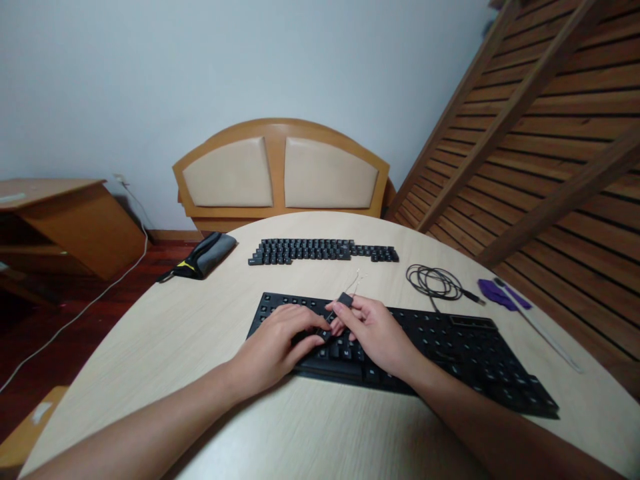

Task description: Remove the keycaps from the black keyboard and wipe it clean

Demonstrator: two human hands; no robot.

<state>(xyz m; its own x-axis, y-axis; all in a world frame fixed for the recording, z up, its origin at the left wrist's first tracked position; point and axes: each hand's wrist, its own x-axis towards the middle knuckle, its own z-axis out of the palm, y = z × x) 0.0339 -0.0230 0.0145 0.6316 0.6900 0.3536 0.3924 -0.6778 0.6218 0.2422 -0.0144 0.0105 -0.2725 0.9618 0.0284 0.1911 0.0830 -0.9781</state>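
Note:
A black keyboard (435,347), many of its keycaps off, lies at an angle under both hands. My right hand (375,330) is closed on a keycap puller (344,301), a small black handle with thin wires pointing up and away. My left hand (285,340) is closed, with thumb and index finger pinched around a black keycap (325,335) just above the keyboard's left half. A thin wire runs between the handle and that keycap. Some of the right fingers are tucked behind the puller and partly hidden.
Removed keycaps (305,250) stand in rows behind the keyboard. A coiled cable (435,283) lies at right, beside a purple cloth (495,293) and a thin white-handled brush (543,330). At left, a dark pouch (207,255) rests near the round table's edge (120,333).

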